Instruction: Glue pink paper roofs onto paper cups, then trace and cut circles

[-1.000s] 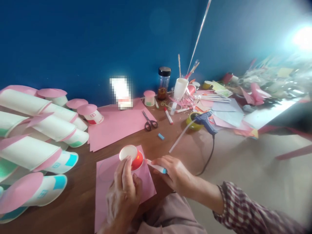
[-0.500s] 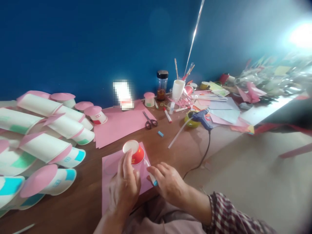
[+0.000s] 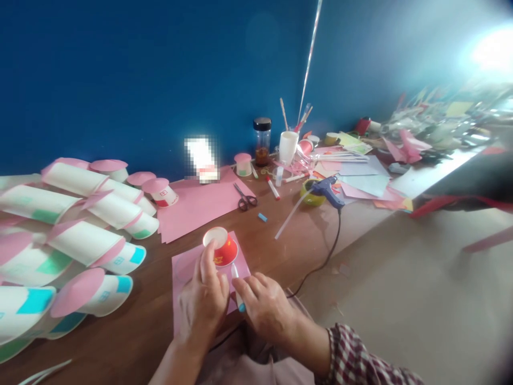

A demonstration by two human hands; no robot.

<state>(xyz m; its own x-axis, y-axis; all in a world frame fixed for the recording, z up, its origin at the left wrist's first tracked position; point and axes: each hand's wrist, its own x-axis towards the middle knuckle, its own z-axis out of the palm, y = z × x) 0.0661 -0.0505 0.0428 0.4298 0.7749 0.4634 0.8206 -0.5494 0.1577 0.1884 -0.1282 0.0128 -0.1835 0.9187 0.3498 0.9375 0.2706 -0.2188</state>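
Observation:
A small red paper cup [image 3: 222, 249] stands upside down on a pink paper sheet [image 3: 185, 270] at the near edge of the brown table. My left hand [image 3: 203, 302] presses down on the cup, fingers closed around its near side. My right hand [image 3: 262, 307] grips a white pen with a blue end [image 3: 237, 286], its tip against the cup's base on the right.
Rows of stacked paper cups with pink paper lids [image 3: 72, 240] lie at the left. A large pink sheet [image 3: 200, 206], scissors [image 3: 244, 199], a blue glue gun [image 3: 326, 190] with its cord, jars and loose papers [image 3: 360, 179] fill the back right. The blue wall is behind.
My right hand has swung the pen round from the cup's right side toward me, along its rim. The view has shifted slightly right.

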